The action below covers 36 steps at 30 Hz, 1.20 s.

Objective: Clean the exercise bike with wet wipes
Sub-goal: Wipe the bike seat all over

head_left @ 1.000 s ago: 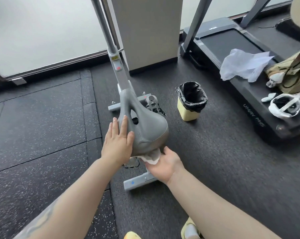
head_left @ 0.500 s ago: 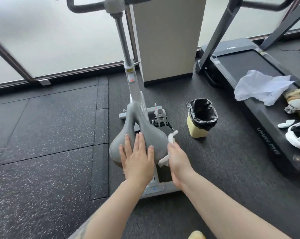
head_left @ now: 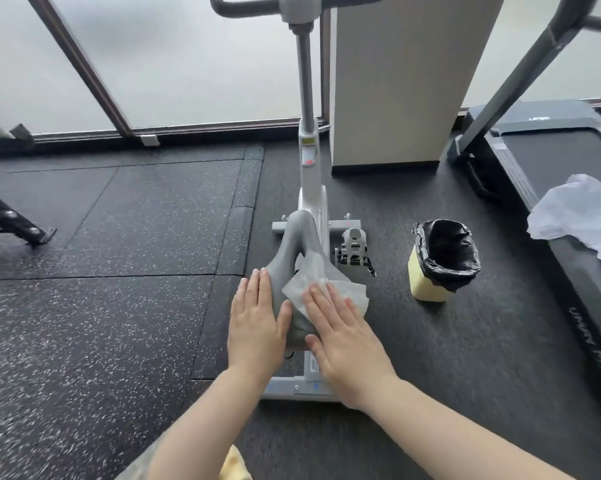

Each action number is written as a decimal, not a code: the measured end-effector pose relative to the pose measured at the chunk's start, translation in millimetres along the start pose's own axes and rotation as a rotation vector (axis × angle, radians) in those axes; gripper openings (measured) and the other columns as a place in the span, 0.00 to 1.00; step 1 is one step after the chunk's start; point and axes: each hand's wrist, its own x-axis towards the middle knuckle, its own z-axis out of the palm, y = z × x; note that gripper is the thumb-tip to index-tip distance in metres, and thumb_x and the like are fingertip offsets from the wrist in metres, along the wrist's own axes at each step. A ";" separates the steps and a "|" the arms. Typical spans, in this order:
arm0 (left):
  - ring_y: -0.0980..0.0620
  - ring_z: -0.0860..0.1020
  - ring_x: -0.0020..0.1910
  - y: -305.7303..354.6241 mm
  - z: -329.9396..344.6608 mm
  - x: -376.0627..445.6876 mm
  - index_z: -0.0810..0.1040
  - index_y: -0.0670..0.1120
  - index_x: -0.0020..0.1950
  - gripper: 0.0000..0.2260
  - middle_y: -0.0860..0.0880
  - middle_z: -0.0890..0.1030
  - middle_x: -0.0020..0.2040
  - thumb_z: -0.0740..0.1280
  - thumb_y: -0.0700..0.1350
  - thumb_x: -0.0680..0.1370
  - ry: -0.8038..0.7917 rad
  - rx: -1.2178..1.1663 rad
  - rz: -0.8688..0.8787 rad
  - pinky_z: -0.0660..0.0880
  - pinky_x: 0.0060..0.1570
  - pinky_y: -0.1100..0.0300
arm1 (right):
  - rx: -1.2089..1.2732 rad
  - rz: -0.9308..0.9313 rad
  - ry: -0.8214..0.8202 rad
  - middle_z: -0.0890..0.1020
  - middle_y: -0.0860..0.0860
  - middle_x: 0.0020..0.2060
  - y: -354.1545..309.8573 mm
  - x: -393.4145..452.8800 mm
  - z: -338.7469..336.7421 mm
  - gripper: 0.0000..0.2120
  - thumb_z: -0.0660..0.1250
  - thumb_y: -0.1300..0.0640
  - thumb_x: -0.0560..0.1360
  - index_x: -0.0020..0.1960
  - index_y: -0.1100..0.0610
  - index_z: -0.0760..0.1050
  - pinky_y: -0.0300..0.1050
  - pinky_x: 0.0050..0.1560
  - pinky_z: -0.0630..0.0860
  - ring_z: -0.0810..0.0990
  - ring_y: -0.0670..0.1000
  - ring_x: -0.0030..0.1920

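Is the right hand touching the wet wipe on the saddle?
Touching: the head view shows the right hand lying flat on the wet wipe, fingers overlapping it on the saddle.

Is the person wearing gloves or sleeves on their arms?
No gloves and no sleeves show. The left hand and right hand are bare, and both forearms are bare to the picture's edge. No rings or watch show. The left forearm carries a faint dark marking, too blurred to read.

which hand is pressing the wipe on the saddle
The right hand: its flat fingers press the wet wipe. The left hand rests on bare saddle.
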 end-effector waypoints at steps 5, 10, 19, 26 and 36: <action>0.50 0.43 0.77 -8.3 -4.3 2.8 0.44 0.44 0.78 0.38 0.47 0.46 0.79 0.34 0.63 0.73 -0.098 0.008 0.051 0.41 0.74 0.58 | 0.071 0.093 -0.097 0.43 0.47 0.77 -7.2 49.1 -15.7 0.37 0.31 0.40 0.72 0.78 0.54 0.45 0.45 0.75 0.35 0.33 0.45 0.75; 0.61 0.37 0.75 -38.4 -15.9 12.2 0.43 0.51 0.78 0.33 0.55 0.41 0.77 0.37 0.62 0.74 -0.278 -0.172 0.230 0.39 0.74 0.63 | 0.002 0.103 0.054 0.60 0.48 0.75 -50.2 6.5 9.1 0.27 0.49 0.47 0.79 0.75 0.56 0.60 0.49 0.71 0.51 0.52 0.47 0.76; 0.70 0.44 0.73 -78.8 -43.5 40.4 0.49 0.54 0.77 0.27 0.64 0.47 0.75 0.57 0.42 0.82 -0.546 -0.610 0.412 0.44 0.73 0.69 | 0.043 0.409 0.080 0.47 0.43 0.77 -83.5 96.1 26.9 0.31 0.33 0.43 0.77 0.78 0.51 0.47 0.47 0.76 0.42 0.37 0.42 0.75; 0.69 0.45 0.74 -112.0 -48.2 82.0 0.53 0.55 0.76 0.29 0.62 0.51 0.76 0.60 0.40 0.79 -0.675 -0.431 0.737 0.44 0.73 0.67 | 0.068 0.586 0.273 0.60 0.43 0.75 -133.7 52.7 33.6 0.25 0.57 0.50 0.79 0.75 0.51 0.61 0.45 0.72 0.58 0.57 0.46 0.75; 0.63 0.55 0.74 -151.0 -62.7 155.2 0.64 0.55 0.74 0.21 0.62 0.59 0.74 0.60 0.47 0.81 -0.684 -0.304 0.618 0.52 0.72 0.65 | 0.205 0.790 0.544 0.75 0.39 0.62 -126.5 59.1 22.8 0.23 0.68 0.69 0.73 0.64 0.51 0.77 0.30 0.64 0.65 0.65 0.31 0.64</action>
